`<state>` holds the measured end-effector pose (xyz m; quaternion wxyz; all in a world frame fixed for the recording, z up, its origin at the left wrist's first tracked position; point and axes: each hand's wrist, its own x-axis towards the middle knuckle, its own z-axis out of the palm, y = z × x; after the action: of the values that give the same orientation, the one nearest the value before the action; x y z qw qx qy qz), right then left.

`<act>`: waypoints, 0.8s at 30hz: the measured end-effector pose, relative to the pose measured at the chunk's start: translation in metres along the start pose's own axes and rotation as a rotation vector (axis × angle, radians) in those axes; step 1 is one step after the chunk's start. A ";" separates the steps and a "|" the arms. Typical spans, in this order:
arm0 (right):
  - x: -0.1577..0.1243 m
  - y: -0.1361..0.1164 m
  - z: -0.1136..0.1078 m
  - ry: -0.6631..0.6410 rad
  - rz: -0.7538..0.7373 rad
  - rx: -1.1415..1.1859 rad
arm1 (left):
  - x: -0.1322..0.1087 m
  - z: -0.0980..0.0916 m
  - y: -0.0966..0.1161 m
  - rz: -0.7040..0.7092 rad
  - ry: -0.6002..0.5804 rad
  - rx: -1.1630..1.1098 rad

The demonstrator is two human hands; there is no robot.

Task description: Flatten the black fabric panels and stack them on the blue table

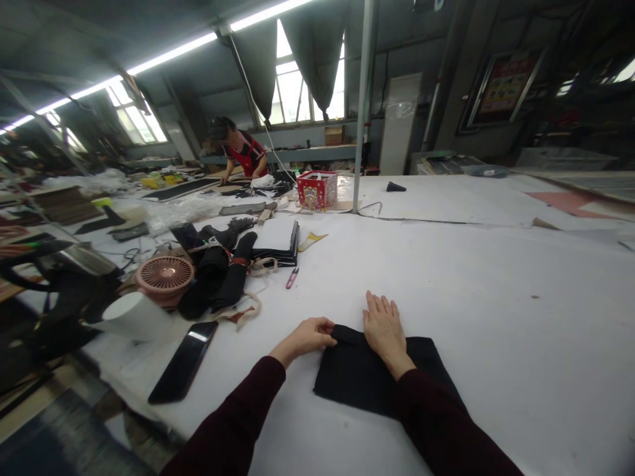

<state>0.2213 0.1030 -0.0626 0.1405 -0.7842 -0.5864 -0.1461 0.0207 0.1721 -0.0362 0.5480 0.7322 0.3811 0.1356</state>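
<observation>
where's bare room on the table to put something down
Widest: the table right of the black cloth, towards the red sheet, bar small specks. Smaller: between the phone and left hand. Crowded: from the fan across to the stack.

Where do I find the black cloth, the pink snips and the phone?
Black cloth (356,377): head view, on its flat middle.
Pink snips (292,279): head view, on the handle.
Phone (182,365): head view, on the dark face.

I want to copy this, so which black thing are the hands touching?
The flat black piece under the right hand, with the left hand at its corner. The black-edged stack and black bundle lie farther off, untouched.
</observation>
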 end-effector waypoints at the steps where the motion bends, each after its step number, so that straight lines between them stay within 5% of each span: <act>1: 0.000 0.000 0.000 -0.003 0.001 -0.001 | 0.000 0.002 0.001 -0.003 0.021 0.009; 5: 0.000 0.000 -0.001 -0.003 0.000 -0.001 | 0.000 0.006 0.000 -0.012 0.094 0.033; 12: 0.000 -0.001 -0.004 -0.004 -0.008 -0.012 | 0.006 -0.010 0.010 -0.088 -0.057 -0.026; 18: 0.001 -0.001 -0.002 -0.018 -0.002 -0.010 | 0.026 0.001 0.012 -0.142 0.004 0.031; 24: 0.001 -0.001 -0.003 -0.023 0.005 -0.007 | 0.013 -0.003 0.003 -0.099 -0.020 -0.076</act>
<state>0.2204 0.1034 -0.0592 0.1312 -0.7878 -0.5855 -0.1388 0.0289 0.1831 -0.0350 0.5852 0.6922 0.4062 0.1154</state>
